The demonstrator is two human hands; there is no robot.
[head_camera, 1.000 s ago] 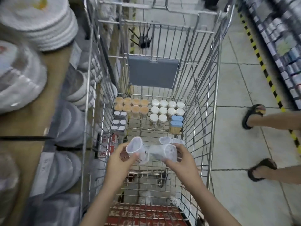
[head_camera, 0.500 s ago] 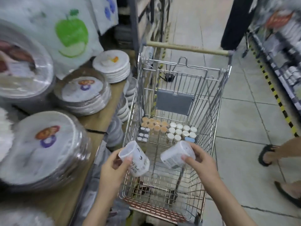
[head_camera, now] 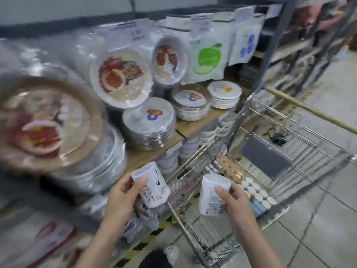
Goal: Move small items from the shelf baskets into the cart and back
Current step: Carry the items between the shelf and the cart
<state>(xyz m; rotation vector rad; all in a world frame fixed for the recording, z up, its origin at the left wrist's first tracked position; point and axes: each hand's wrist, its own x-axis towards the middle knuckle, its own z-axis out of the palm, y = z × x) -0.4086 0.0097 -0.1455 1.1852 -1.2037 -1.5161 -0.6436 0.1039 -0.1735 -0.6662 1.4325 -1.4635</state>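
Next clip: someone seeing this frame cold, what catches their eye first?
Most likely the two translucent cups at bottom centre, one gripped in the left hand and one in the right hand, held over the cart's near corner. Next, the wrapped plate stacks with bright food pictures filling the shelf on the left. Then the rows of small jars on the floor of the wire cart at right.

Even, bright shop light from overhead — shadows soft and faint. Glare streaks the plastic-wrapped plates on the shelf. Heavy motion blur smears the left edge and upper right; the cart wires bend with wide-angle distortion — only the middle stays fairly sharp.
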